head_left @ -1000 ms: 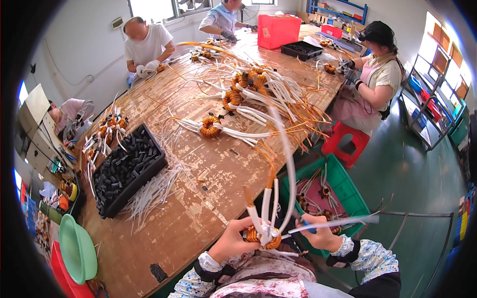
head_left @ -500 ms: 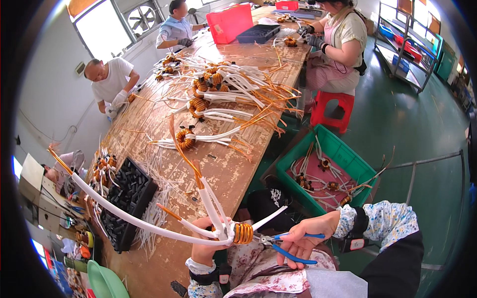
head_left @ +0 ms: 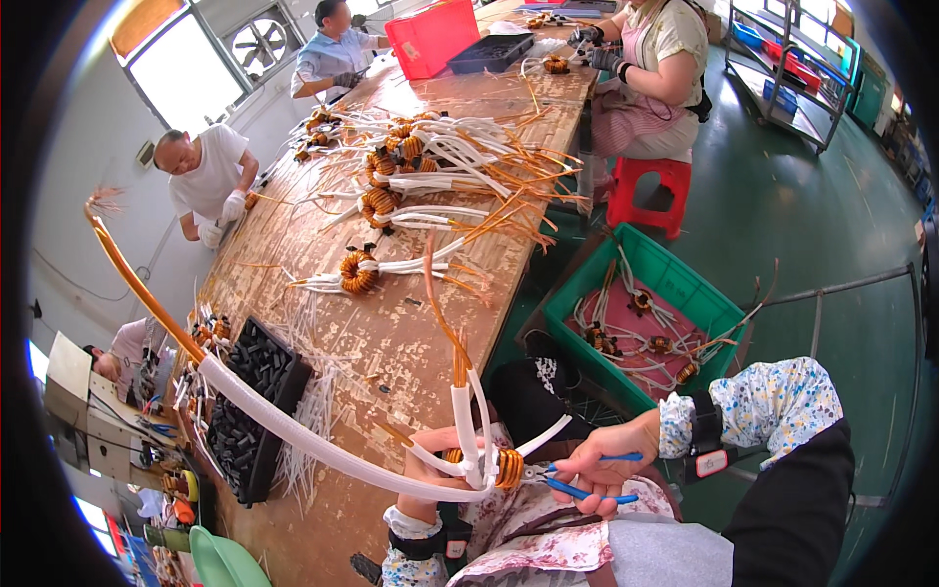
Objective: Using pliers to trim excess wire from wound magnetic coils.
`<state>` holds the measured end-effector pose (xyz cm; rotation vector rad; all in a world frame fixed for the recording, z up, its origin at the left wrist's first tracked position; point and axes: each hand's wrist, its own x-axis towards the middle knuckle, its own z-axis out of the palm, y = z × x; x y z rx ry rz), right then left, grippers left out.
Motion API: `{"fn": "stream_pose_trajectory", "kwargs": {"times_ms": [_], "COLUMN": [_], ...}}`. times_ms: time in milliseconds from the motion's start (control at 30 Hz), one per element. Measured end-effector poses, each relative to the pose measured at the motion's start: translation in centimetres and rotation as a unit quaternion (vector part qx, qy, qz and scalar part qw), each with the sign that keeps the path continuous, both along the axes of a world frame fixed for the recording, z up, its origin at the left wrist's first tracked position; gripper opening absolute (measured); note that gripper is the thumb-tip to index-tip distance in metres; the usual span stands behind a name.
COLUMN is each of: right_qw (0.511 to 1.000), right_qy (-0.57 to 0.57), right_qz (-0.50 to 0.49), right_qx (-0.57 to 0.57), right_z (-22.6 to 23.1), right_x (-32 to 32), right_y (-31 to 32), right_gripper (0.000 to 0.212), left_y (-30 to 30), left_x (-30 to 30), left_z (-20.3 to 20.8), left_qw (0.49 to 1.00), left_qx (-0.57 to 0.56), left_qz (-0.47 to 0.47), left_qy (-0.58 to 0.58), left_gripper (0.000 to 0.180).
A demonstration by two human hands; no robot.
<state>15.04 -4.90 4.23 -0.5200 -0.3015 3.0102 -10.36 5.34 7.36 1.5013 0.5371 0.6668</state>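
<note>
Far left, a frayed copper end [head_left: 103, 205] is poking into the air, its long white sleeve [head_left: 289, 435] curving down and rightward to the hands. A green bowl [head_left: 225, 560] is peeking in at the bottom; above it a black tray [head_left: 290, 399] is holding a heap of short black tubes [head_left: 254, 367], with white strips [head_left: 321, 391] lying loose along its right side. Next across, a lone coil [head_left: 359, 272] is resting on the worktop [head_left: 401, 333], and beyond it a tangled pile of coils [head_left: 406, 157] is sprawling.

Now to the middle! The left hand [head_left: 423, 468] is holding a copper coil [head_left: 509, 468] above the lap, just off the worktop's near edge; its fingers are gripping the coil's left side, partly hidden by white wires. At the coil's right side the pliers [head_left: 592, 496] are nosing in, though whether their tips are biting, you can't tell. The right hand [head_left: 602, 462] is working there, its fingers holding the spread blue handles.

Farther right, a green crate [head_left: 675, 284] is carrying more coils, and a red stool [head_left: 646, 210] is standing behind it.
</note>
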Motion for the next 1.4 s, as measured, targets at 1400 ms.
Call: {"fn": "stream_pose_trajectory", "kwargs": {"times_ms": [1400], "right_qw": [0.125], "right_qy": [-0.549], "right_qz": [-0.509], "right_qx": [0.651], "right_z": [12.4], "right_x": [-5.7], "right_y": [23.2], "right_gripper": [0.031], "left_y": [9.8], "left_x": [1.3], "left_z": [4.0], "left_qw": [0.976], "left_qx": [0.053], "left_qz": [0.134], "left_qy": [-0.166], "left_gripper": [0.107]}}
